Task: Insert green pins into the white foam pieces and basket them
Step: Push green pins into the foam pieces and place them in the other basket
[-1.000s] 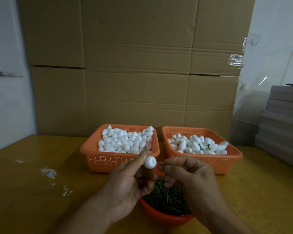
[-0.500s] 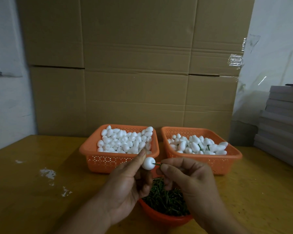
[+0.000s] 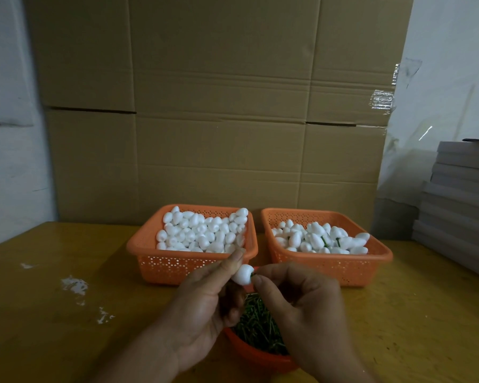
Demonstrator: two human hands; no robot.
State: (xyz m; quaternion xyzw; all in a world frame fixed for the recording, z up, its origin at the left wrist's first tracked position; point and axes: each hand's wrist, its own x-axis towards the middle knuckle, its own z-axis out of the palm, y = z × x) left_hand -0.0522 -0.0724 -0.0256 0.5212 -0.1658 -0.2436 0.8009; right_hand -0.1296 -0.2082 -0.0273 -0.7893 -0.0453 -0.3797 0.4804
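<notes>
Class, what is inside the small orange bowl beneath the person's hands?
The orange bowl holds a heap of green pins. Both hands cover its sides, so its full contents stay hidden.

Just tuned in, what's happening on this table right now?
A person is fitting a green pin into a white foam piece. The left hand holds the foam piece, and the right hand pinches the pin at its side, mostly pushed in. Below the hands sits a red bowl of pins. Behind, the left basket holds plain foam pieces; the right basket holds pieces with pins already in.
</notes>
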